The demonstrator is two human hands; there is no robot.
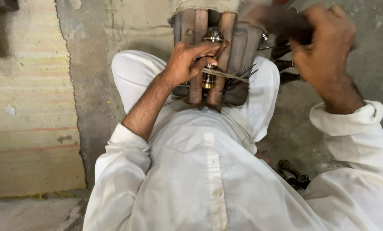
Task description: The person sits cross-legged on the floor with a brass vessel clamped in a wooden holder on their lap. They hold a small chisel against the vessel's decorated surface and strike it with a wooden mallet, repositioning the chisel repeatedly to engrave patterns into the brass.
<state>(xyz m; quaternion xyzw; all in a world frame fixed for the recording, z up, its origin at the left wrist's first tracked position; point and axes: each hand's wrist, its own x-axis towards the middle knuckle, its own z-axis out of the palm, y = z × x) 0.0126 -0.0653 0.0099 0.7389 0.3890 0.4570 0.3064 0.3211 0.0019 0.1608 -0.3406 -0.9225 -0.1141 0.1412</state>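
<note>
I sit on the floor in white clothes with a wooden block holder (238, 47) between my knees. An engraved brass piece (211, 38) lies lengthwise in the groove between its wooden bars. My left hand (190, 60) pinches a thin metal chisel (225, 75) whose tip rests on the brass piece. My right hand (324, 47) is raised to the right of the block, closed on a dark, blurred tool handle (281, 23) that reaches back over the block.
Several thin metal tools (243, 75) stick out at the block's right side. Dark tool handles (285, 64) lie on the concrete floor behind it. More dark metal pieces (294, 173) lie by my right hip. A striped woven mat (29, 107) covers the floor at left.
</note>
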